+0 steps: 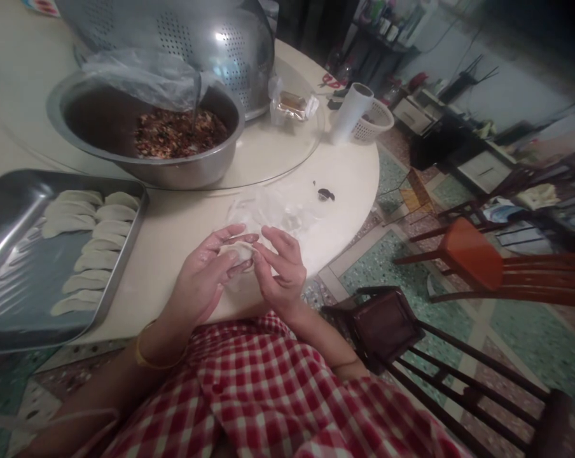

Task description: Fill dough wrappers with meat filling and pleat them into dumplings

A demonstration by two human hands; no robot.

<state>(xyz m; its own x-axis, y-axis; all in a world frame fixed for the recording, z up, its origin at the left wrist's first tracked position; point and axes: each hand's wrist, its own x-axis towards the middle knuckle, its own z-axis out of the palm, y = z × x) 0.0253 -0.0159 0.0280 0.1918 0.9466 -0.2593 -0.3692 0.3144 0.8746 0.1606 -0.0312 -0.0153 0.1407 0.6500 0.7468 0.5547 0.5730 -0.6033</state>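
Note:
A pale folded dumpling (240, 253) is held between both hands, just above the table's near edge. My left hand (202, 273) wraps round it, with the thumb lying on its side. At the dumpling's right end, my right hand (282, 270) pinches the edge with thumb and fingertips. To the left, a metal tray (27, 261) bears several folded dumplings (94, 261) in two columns. Behind the hands stands a steel bowl (192, 166) of chopped filling (173, 133), with a utensil handle sticking up in it and a plastic bag over its back rim.
A large perforated colander (196, 38) stands on the glass turntable (268, 162) behind the bowl. Further right are a wrapped package (292, 107), a plastic roll (352, 114) and a white basket (376, 121). Chairs (387, 324) stand on the floor at right.

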